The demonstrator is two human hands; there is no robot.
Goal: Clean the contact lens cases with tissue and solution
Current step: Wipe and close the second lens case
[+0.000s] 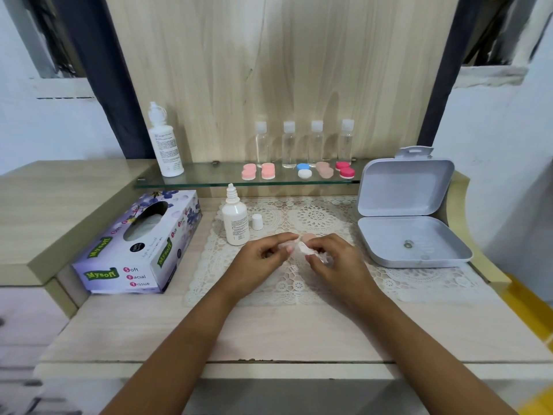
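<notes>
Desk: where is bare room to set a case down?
Lace mat between the white cap and grey box; bare wood along the front edge; ledge left of the tissue box. Crowded: glass shelf, and mid-mat, where left hand and right hand grip the tissue.

Head cam: wide-angle, worn by the person, looks fwd & down over the pale wood-grain desk.
Sits close above the forearms. Left hand and right hand land mid-frame, both pinching a crumpled white tissue. Faces the light wooden back panel w/ the narrow glass shelf straight ahead. Frame edges bow from the lens.
</notes>
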